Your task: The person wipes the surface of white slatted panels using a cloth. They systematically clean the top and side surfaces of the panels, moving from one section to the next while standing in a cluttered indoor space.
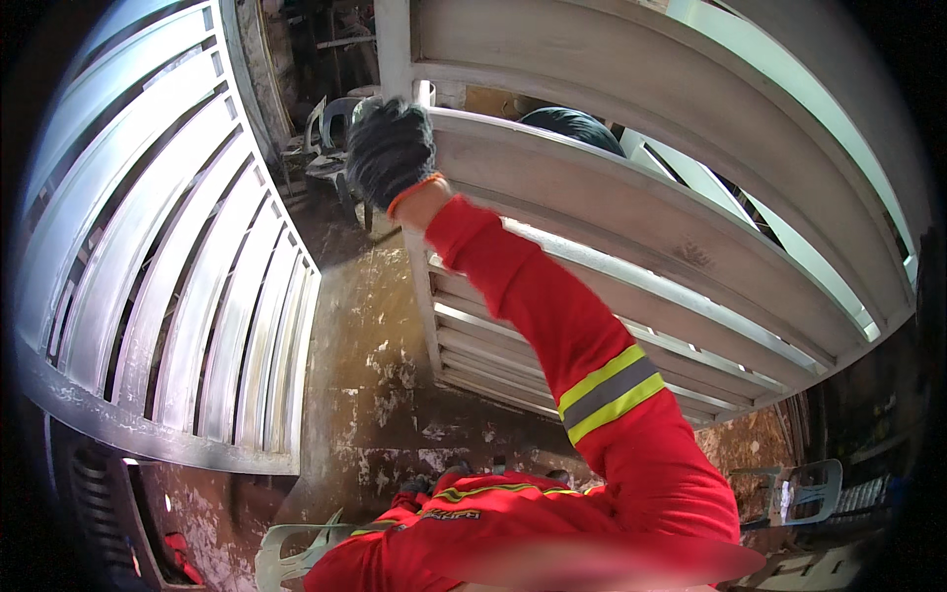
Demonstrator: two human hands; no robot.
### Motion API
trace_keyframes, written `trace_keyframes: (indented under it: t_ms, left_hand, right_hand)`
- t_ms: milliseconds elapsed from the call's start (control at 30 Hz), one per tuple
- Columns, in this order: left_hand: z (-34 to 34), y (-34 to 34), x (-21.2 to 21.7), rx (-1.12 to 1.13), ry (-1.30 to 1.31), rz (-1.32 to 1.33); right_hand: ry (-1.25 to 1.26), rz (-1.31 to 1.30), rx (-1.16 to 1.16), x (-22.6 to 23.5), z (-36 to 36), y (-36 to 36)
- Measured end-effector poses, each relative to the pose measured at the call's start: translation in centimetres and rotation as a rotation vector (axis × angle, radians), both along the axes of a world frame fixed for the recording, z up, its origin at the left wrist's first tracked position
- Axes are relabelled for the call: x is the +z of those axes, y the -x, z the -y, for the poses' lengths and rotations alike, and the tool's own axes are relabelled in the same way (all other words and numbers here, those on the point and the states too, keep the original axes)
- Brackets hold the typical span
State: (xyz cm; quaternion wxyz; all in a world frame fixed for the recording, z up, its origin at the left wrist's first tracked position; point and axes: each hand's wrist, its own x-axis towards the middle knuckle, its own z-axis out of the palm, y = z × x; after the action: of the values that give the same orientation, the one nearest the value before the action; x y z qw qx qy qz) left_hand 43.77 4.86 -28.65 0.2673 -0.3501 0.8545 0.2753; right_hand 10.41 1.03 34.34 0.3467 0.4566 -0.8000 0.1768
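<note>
My right hand (pixel 393 153), in a dark glove with an orange cuff, is raised and closed around the upright edge of a pale slatted panel (pixel 631 178). This panel stands tall on the right, with wide horizontal slats and gaps between them. My red sleeve with a yellow and grey band crosses in front of it. Low beside my body, my left hand (pixel 419 484) shows only as a small dark gloved shape, its fingers not readable. A second slatted panel (pixel 178 296), white and shinier, stands on the left, apart from both hands.
Between the panels runs a worn brown floor (pixel 360 395) with pale patches. Plastic chairs stand at the back (pixel 340 123), at lower left (pixel 286 553) and at lower right (pixel 817 493). A dark rounded thing (pixel 577 128) shows behind the right panel.
</note>
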Motion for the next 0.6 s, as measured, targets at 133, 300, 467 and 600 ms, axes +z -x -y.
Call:
trace_keyframes:
  t_ms: [133,300,467,600]
  left_hand:
    - [-0.3,1.5,-0.1,0.032,0.010,-0.036]
    - [1.5,1.2,-2.1,0.276,0.046,-0.070]
    - [0.5,4.2,2.8,-0.012,0.084,-0.022]
    - [-0.8,1.6,-0.5,-0.347,0.113,-0.260]
  right_hand:
    - [0.196,-0.156,-0.022,-1.5,0.2,2.8]
    - [0.068,-0.166,-0.223,4.0,-0.5,7.2]
    - [0.185,-0.166,-0.246,3.5,-1.7,9.5]
    - [0.136,-0.118,-0.066,5.1,-2.6,7.8]
